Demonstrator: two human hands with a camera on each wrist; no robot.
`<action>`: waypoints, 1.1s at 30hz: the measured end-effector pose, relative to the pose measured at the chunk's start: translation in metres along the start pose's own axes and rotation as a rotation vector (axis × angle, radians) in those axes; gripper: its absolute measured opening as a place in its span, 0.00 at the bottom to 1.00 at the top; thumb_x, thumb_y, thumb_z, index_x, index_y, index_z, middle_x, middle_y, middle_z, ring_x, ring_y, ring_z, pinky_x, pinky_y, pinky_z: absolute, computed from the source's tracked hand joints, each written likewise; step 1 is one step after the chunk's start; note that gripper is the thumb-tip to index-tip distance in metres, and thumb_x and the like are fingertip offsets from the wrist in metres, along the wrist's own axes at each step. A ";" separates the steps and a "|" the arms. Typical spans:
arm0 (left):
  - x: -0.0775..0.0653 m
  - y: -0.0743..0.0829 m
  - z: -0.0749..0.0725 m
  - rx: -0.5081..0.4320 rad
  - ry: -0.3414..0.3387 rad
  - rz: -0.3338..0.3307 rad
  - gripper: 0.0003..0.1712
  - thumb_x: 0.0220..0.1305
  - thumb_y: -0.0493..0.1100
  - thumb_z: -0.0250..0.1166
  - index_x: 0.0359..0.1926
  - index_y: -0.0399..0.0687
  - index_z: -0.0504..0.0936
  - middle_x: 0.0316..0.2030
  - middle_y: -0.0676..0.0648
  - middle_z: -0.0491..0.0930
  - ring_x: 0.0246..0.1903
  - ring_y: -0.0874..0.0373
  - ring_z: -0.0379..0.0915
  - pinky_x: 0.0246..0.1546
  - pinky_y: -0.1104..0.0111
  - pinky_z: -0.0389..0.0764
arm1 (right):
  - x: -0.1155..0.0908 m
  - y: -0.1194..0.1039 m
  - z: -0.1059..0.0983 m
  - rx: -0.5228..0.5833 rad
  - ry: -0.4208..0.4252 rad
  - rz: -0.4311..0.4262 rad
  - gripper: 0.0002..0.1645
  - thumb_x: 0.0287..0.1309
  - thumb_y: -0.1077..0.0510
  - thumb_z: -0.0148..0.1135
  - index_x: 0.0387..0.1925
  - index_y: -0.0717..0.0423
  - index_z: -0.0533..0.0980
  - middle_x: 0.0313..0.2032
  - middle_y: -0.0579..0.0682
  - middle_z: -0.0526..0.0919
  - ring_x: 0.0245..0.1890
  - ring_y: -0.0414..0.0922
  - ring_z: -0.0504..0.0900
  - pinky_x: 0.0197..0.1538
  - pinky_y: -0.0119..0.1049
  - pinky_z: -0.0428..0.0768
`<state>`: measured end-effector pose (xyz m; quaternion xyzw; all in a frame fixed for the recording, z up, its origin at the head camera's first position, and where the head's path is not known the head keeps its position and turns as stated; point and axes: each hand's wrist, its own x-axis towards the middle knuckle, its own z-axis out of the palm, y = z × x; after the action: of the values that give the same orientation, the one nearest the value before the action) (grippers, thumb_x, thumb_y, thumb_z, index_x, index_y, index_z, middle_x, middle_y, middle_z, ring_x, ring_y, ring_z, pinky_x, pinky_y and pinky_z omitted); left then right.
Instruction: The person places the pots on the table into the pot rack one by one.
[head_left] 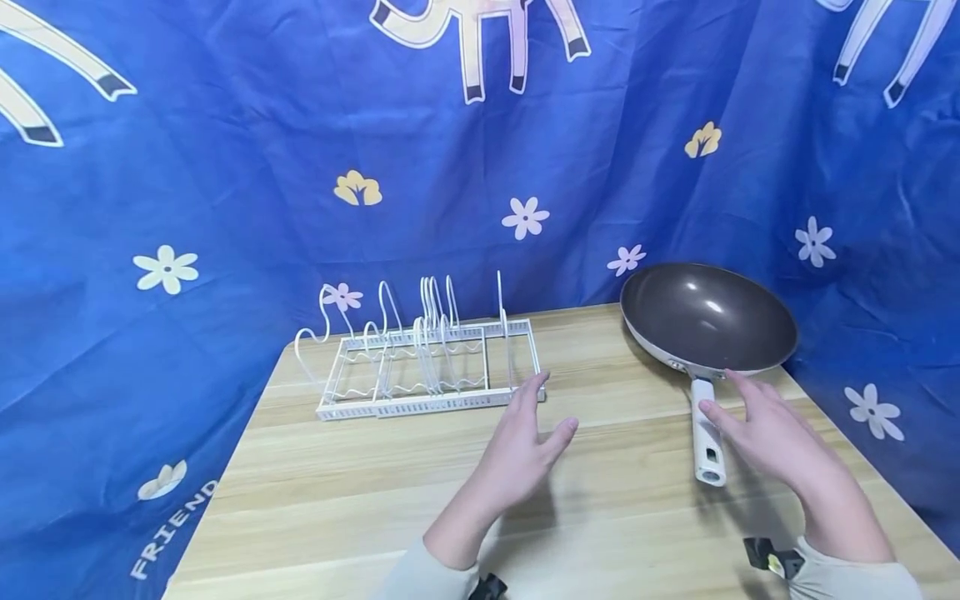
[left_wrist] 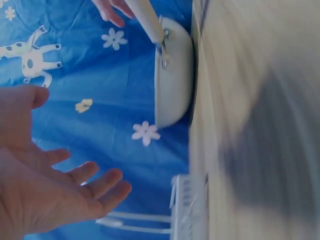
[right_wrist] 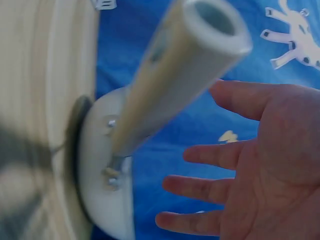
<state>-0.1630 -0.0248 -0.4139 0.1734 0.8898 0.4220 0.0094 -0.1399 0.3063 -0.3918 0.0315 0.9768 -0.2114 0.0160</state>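
A frying pan (head_left: 708, 321) with a dark inside and a pale outer wall rests at the table's back right, its white handle (head_left: 707, 433) pointing toward me. Just right of that handle, my right hand (head_left: 780, 433) hovers with fingers spread. In the right wrist view a gap shows between the fingers and the pan's handle (right_wrist: 170, 75). My left hand (head_left: 517, 450) is held above the table in front of a white wire rack (head_left: 427, 408), near its right front corner. Its fingers are extended with nothing between them, as the left hand (left_wrist: 55, 185) shows in the left wrist view.
The wooden table (head_left: 322, 500) has its back edge against a blue patterned curtain (head_left: 450, 192), which also hangs along both sides. Several upright wire dividers (head_left: 431, 308) rise from the rack. Bare wood lies between the rack and the pan.
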 end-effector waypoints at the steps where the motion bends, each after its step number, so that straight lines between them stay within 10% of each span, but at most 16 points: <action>1: 0.002 0.002 0.004 -0.047 -0.011 -0.011 0.46 0.68 0.70 0.55 0.79 0.61 0.50 0.76 0.49 0.58 0.72 0.48 0.63 0.71 0.49 0.68 | 0.002 0.003 0.003 0.000 -0.004 0.005 0.54 0.70 0.27 0.42 0.77 0.64 0.48 0.70 0.80 0.56 0.66 0.80 0.57 0.61 0.77 0.61; 9: 0.015 0.011 0.048 -0.509 -0.182 -0.150 0.38 0.68 0.59 0.62 0.73 0.54 0.60 0.68 0.45 0.70 0.59 0.50 0.76 0.56 0.57 0.83 | 0.017 0.023 0.026 0.064 0.005 0.055 0.50 0.72 0.30 0.42 0.72 0.70 0.58 0.61 0.73 0.75 0.60 0.75 0.72 0.55 0.68 0.73; 16: 0.018 0.025 0.090 -0.875 -0.360 -0.271 0.30 0.68 0.46 0.64 0.66 0.48 0.64 0.57 0.41 0.78 0.53 0.41 0.80 0.53 0.48 0.84 | 0.026 0.031 0.035 0.330 -0.064 0.088 0.46 0.72 0.35 0.50 0.70 0.70 0.61 0.56 0.73 0.78 0.47 0.58 0.83 0.45 0.47 0.82; 25: 0.025 0.029 0.126 -0.999 -0.657 -0.329 0.24 0.71 0.48 0.61 0.59 0.42 0.65 0.52 0.40 0.80 0.52 0.36 0.81 0.49 0.48 0.86 | 0.035 0.034 0.039 0.554 -0.203 0.144 0.49 0.72 0.39 0.54 0.73 0.74 0.52 0.60 0.75 0.72 0.52 0.54 0.83 0.51 0.48 0.86; 33: 0.037 0.035 0.145 -1.065 -0.747 -0.308 0.18 0.75 0.50 0.56 0.56 0.43 0.74 0.56 0.34 0.81 0.57 0.32 0.78 0.54 0.49 0.84 | 0.039 0.038 0.048 0.582 -0.215 0.146 0.51 0.70 0.39 0.56 0.73 0.74 0.51 0.59 0.72 0.75 0.49 0.51 0.85 0.52 0.51 0.86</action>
<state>-0.1637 0.1154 -0.4762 0.1506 0.5115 0.7093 0.4612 -0.1757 0.3231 -0.4525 0.0820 0.8632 -0.4824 0.1247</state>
